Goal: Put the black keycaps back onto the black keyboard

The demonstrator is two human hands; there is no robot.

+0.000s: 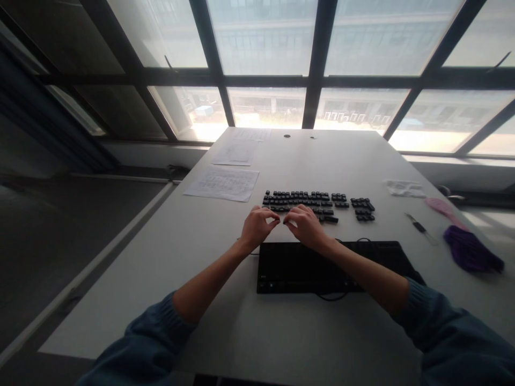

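Several black keycaps (317, 202) lie in rows on the white table (330, 161), laid out like a keyboard. Nearer to me lies a black keyboard base (289, 265) with its cable looping at the front. My left hand (257, 225) and my right hand (303, 222) hover side by side over the front row of keycaps, fingers curled and pinched towards each other. Whether anything sits between the fingertips is too small to make out. Both forearms reach out of blue sleeves, the right one crossing over the keyboard base.
Printed paper sheets (223, 183) lie at the table's left and further back (235, 153). On the right are a crumpled white wrapper (404, 187), a small tool (420, 228), a pink item (442, 208) and a purple cloth (469, 251). Large windows stand behind the table.
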